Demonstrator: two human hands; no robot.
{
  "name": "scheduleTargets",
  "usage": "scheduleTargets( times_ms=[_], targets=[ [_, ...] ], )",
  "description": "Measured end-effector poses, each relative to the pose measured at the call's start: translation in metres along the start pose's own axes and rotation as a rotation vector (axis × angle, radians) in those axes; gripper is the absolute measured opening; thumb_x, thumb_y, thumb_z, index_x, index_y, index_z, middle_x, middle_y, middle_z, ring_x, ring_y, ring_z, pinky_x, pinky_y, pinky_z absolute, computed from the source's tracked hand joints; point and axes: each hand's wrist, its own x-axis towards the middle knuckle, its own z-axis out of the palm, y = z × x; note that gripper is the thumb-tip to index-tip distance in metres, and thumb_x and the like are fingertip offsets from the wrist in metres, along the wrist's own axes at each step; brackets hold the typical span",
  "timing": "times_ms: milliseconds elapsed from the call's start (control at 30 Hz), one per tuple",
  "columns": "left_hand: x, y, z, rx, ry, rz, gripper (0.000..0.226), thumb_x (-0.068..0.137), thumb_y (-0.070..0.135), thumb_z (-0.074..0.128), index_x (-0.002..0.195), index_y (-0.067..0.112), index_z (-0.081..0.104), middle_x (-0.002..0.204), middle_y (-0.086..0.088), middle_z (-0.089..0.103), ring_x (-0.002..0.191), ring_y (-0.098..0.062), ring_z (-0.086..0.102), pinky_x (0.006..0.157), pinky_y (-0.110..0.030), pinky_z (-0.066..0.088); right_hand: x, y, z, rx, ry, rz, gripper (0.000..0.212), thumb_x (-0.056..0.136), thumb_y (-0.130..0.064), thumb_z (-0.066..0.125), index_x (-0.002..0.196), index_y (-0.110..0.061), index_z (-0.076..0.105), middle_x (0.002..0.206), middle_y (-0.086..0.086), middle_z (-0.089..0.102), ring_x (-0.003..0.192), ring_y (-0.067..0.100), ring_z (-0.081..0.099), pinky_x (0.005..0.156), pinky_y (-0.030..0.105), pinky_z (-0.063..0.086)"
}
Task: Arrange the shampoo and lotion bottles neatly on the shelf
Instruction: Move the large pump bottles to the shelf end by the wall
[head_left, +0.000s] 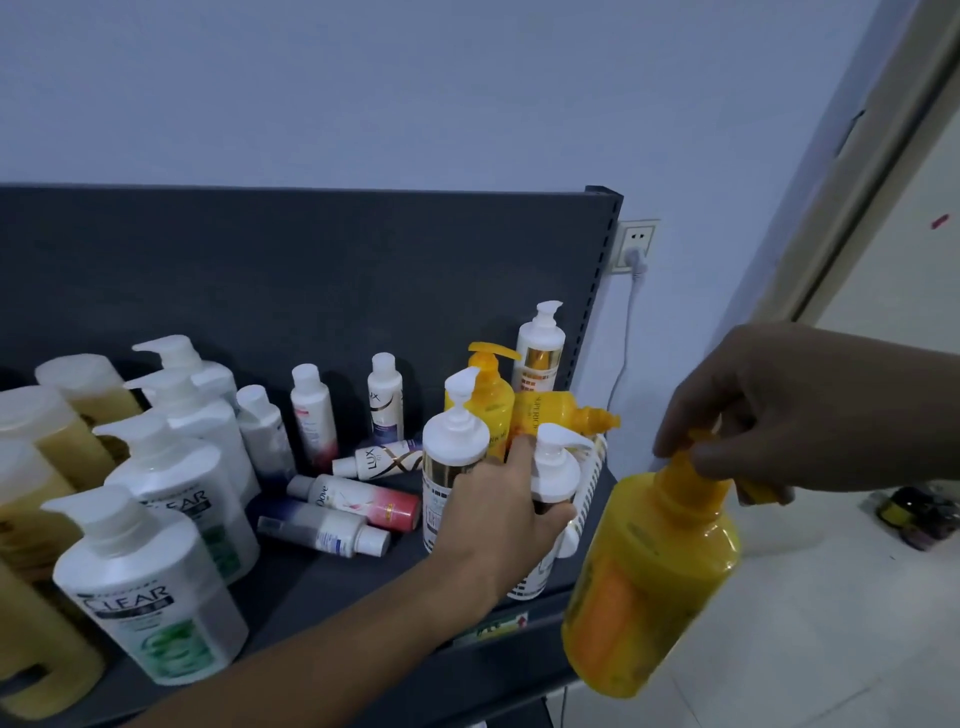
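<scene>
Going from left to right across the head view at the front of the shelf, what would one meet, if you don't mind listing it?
Front CLEAR pump bottle → lying blue-and-white small bottle → left hand → yellow pump bottle hanging from the right hand.

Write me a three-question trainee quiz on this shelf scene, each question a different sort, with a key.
1. True or false: the right hand holds the yellow pump bottle by its pump, out past the end of the shelf.
2. Multiple choice: the left hand rests on A) a Clear bottle, B) the white pump bottles at the shelf's right end, C) the wall socket.
3. Fill in: the pink Dove bottle is ____ (standing or lying).

Key: 1 true; 2 B; 3 lying.
</scene>
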Motion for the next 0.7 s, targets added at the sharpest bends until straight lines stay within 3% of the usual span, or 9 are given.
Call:
scheduleTargets(
  times_ms=[167,367,500,600,700],
  targets=[
    [0.002,0.006,0.006,-0.077,0.003,0.045,0.06,0.084,0.054,0.072,0.131,0.026,0.049,0.099,-0.003,0.071,0.09,-0.027,0.067,0.077,-0.043,0.054,0.007,-0.008,0.002,-0.018,-0.015,-0.029,0.02,0.095,-0.031,0.063,0.109,-0.035,0.076,0.052,-0.054,0.047,0.063,-0.028,0.057,0.059,0.002,0.05],
    [-0.01,-0.011,-0.018,-0.024,-0.09,-0.1,0.046,0.093,0.037,0.068,0.133,0.025,0.049,0.112,-0.005,0.07,0.107,-0.03,0.064,0.08,-0.036,0.051,0.02,-0.029,0.008,-0.005,0.033,-0.072,0.02,0.093,-0.025,0.065,0.106,-0.029,0.079,0.046,-0.048,0.049,0.056,-0.024,0.058,0.051,0.0,0.043],
    [-0.03,-0.041,-0.06,0.013,-0.01,-0.167,0.012,0.097,0.031,0.057,0.105,0.025,0.065,0.093,-0.002,0.074,0.089,-0.022,0.07,0.077,-0.04,0.059,0.037,-0.046,0.01,0.039,0.075,-0.113,0.018,0.091,-0.021,0.067,0.098,-0.027,0.082,0.052,-0.035,0.063,0.049,-0.012,0.062,0.048,0.003,0.043],
    [-0.039,-0.059,-0.101,0.019,0.16,-0.197,0.012,0.098,0.029,0.056,0.097,0.026,0.068,0.078,0.003,0.074,0.072,-0.016,0.071,0.07,-0.041,0.059,0.056,-0.059,0.012,0.079,0.099,-0.135,0.02,0.089,-0.017,0.065,0.091,-0.025,0.083,0.061,-0.011,0.075,0.047,0.002,0.069,0.052,0.009,0.05],
    [-0.045,-0.067,-0.133,-0.068,0.242,-0.23,0.018,0.101,0.032,0.053,0.098,0.026,0.069,0.077,0.01,0.074,0.072,-0.009,0.073,0.07,-0.04,0.06,0.081,-0.072,0.016,0.117,0.135,-0.149,0.019,0.088,-0.015,0.065,0.084,-0.021,0.083,0.064,-0.002,0.077,0.053,0.013,0.073,0.057,0.019,0.059]
  ],
)
